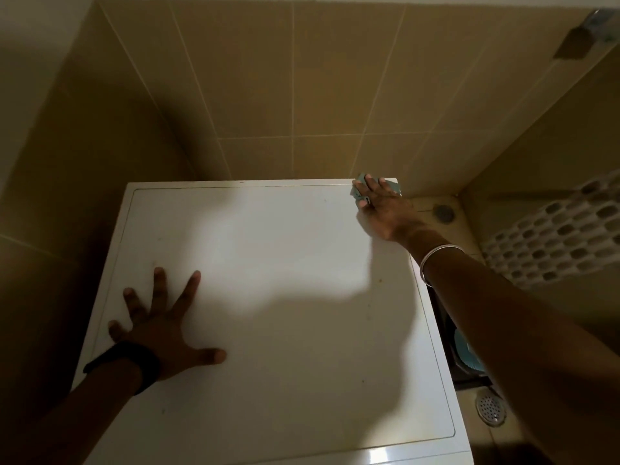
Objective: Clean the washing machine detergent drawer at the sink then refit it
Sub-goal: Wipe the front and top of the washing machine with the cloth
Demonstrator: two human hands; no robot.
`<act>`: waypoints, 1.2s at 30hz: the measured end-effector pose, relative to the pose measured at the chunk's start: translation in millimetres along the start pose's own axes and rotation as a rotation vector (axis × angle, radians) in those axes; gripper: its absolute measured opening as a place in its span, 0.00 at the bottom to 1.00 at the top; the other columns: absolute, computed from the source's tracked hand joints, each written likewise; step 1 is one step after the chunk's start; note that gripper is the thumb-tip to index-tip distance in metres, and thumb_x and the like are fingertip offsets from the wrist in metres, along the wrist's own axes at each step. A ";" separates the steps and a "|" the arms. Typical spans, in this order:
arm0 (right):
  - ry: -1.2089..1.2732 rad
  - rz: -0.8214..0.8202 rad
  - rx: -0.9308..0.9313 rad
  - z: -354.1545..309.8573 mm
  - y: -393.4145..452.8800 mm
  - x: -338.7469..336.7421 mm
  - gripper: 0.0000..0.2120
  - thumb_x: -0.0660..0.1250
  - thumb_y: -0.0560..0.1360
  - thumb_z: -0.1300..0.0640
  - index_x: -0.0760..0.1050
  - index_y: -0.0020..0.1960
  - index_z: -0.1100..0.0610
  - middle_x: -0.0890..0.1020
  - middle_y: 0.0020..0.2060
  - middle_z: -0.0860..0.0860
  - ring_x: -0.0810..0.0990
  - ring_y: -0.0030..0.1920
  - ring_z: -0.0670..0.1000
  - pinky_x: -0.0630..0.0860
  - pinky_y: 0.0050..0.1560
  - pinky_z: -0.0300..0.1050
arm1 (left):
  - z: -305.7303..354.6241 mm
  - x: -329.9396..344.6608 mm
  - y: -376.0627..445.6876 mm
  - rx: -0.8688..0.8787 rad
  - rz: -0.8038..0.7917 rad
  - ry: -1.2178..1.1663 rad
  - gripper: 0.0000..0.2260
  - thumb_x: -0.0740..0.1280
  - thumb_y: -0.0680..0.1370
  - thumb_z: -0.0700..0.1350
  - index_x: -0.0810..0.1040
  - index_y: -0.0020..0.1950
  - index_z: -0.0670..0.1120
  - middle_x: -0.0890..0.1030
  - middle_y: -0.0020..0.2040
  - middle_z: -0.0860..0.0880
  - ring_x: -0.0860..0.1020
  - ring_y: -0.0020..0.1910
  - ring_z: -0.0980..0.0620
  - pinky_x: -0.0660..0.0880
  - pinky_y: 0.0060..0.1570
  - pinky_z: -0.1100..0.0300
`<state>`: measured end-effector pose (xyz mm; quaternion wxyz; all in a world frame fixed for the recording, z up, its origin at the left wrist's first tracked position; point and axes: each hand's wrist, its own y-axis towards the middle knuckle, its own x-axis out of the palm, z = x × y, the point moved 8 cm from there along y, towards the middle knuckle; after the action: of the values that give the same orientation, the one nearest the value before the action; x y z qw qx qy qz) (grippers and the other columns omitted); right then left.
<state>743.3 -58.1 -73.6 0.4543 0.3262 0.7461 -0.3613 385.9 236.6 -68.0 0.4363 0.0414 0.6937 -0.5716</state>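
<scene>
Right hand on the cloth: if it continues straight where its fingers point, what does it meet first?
Probably the beige tiled wall just behind the white washing machine top; the right hand presses a grey-green cloth at the back corner.

Cloth (pixel 395 186) mostly covered by right hand (pixel 379 209). Machine (pixel 268 263) front cut off at bottom edge. Blue item (pixel 464 354) beside machine half hidden by right forearm; identity unclear.

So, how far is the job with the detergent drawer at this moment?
Hard to judge: neither the drawer nor the sink is in view, so cleaning and refitting cannot be confirmed. In hand now: the right hand presses a blue-green cloth on the far right corner of the washing machine top, while the left hand rests flat with spread fingers near its left edge.
</scene>
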 end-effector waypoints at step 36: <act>-0.028 -0.044 -0.067 -289.4 -21.5 111.8 0.28 0.44 0.87 0.46 0.46 0.85 0.49 0.45 0.85 0.51 0.41 0.83 0.64 0.41 0.80 0.63 | -75.9 50.6 -39.5 0.025 0.224 -0.041 0.61 0.68 0.63 0.81 0.27 0.79 0.67 0.22 0.80 0.53 0.26 0.80 0.37 0.40 0.78 0.29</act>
<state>556.0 190.1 -76.2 0.4675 0.2893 0.7583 -0.3503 290.4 263.6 -73.7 0.5109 0.1124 0.6686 -0.5285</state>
